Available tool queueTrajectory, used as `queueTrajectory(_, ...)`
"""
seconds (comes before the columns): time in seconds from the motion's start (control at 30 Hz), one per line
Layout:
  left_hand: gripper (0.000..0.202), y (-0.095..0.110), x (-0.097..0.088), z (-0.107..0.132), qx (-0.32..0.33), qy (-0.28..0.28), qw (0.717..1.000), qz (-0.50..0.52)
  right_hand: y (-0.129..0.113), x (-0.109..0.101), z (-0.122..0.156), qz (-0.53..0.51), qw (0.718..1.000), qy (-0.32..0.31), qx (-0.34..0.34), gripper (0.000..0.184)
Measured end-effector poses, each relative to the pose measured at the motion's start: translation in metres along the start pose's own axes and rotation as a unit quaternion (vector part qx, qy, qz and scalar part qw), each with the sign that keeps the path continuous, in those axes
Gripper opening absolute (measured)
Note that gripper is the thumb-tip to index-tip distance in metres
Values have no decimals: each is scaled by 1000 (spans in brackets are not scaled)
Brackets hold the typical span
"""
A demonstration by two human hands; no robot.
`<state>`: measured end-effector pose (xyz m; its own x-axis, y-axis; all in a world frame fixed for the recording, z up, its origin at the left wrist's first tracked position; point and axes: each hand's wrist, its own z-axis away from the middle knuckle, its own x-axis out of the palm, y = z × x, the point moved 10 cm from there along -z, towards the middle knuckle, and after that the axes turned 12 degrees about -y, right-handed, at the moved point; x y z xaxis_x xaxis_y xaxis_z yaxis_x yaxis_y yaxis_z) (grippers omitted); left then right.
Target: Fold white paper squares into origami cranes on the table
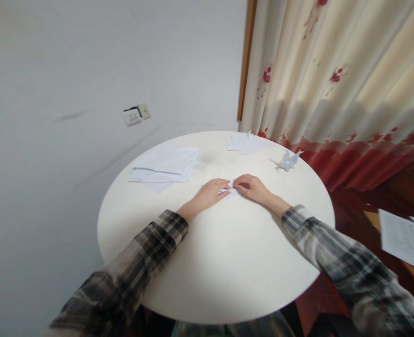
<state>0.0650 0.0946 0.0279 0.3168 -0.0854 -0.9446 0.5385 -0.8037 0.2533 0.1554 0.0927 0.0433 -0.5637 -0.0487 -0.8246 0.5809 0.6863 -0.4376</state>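
Observation:
A small piece of folded white paper [232,193] lies on the round white table [228,262], between my two hands. My left hand [214,191] rests over its left part, with the fingers bent onto the paper. From the other side my right hand [252,187] pinches the paper's right part between thumb and fingers. Much of the paper is hidden under the fingers. Beyond my right hand stands a folded paper crane [288,160] with its points sticking up.
A stack of white sheets [165,164] lies at the table's back left. More paper [244,143] lies at the back, with a tiny folded piece [249,134] by it. A wall socket [132,116], a curtain [333,75] and printed sheets [405,238] surround the table.

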Motion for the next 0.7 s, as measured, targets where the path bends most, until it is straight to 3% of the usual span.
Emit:
queueTrajectory(0.4,25,4,3,-1,36,-5,999,3,16,-3,4,-6,999,18,44,13)
queueTrajectory(0.7,22,11,-2,1,41,7,999,-29,9,-4,3,-4,999,30,28,22)
